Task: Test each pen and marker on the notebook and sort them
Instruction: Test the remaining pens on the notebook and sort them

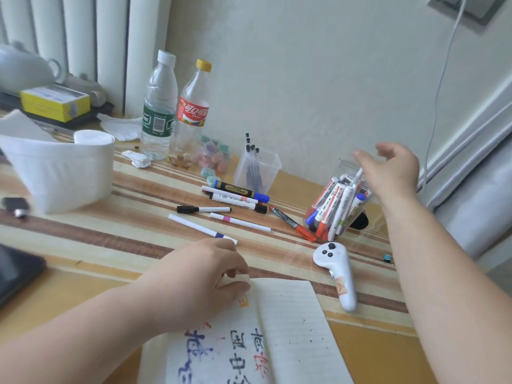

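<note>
Quick status on the pen sorting. Right grip (393, 167) is up over the jar (370, 202) at the far right of the tabletop (110, 245). Its fingers are loose and spread, with the thumb just beside a white pen (359, 172) poking out the top. It's not closed on anything as far as I can see.

Left grip (205, 275) sits on the top edge of the notebook (288, 328) with its fingers curled. There's something small and pale at the fingertips, but I can't tell if it's actually pinching it.

Progress-wise, the page has blue, black and red scribbles, so I'd say a handful got tested. A loose bunch of pens (235, 200) lies between the bottles (159, 106) and the jar, and a clear cup (256, 167) holds a few black ones. Those are probably sorted piles, though I can't say which is which. The jar is packed with markers (332, 206), so I'd guess most of the job is left.
</note>
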Tool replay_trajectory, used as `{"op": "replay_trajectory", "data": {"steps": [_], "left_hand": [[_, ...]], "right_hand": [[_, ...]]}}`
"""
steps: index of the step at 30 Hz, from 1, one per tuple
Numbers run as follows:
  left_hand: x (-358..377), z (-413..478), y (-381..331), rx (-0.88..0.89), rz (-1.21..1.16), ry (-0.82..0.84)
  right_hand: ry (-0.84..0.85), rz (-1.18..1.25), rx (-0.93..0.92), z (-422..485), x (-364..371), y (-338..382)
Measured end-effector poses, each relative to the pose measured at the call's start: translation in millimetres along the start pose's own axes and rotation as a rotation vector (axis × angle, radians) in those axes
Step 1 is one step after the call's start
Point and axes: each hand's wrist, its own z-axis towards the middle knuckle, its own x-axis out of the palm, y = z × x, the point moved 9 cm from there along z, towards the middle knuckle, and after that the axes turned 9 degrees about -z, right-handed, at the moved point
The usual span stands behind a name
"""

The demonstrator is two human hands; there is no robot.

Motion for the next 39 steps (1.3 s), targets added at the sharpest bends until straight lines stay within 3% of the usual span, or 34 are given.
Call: {"op": "replay_trajectory", "data": {"steps": [3, 4, 8, 10, 14, 20, 24, 26, 27, 30, 32, 39], "left_hand": [[-3, -5, 3, 0.027, 0.022, 0.028], [-5, -6, 3, 0.041, 0.040, 0.030], [-11, -9, 2, -0.003, 0.035, 0.081], [-16, -11, 10, -0.109, -0.053, 0.119], [-30, -15, 23, -0.247, -0.161, 0.113], [-23, -19, 27, -0.283, -0.111, 0.161], [-21, -19, 25, -0.287, -0.084, 0.149], [-21, -18, 25, -0.288, -0.087, 0.138], [-21, -18, 26, -0.284, -0.093, 0.128], [-26, -17, 27, -0.252, -0.135, 0.049], [-29, -17, 25, -0.230, -0.185, -0.012], [-38, -15, 20, -0.197, -0.192, -0.191]], "right_hand": [[-0.123, 0.095, -0.237, -58, -9, 37], [-0.061, 0.126, -0.302, -82, 0, 48], [0.588, -0.041, -0.470, -174, 90, 70], [0.735, -0.104, -0.535, -202, 120, 75], [0.819, -0.105, -0.582, -221, 147, 97], [0.937, -0.293, -0.671, -241, 171, 114], [0.910, -0.388, -0.755, -236, 158, 114], [0.815, -0.348, -0.673, -218, 140, 101], [0.796, -0.224, -0.535, -208, 128, 90], [0.994, 0.558, 0.102, -220, 104, 61], [1.037, 0.846, 0.312, -239, 95, 51], [1.001, 0.961, 0.282, -266, 84, 48]]}}
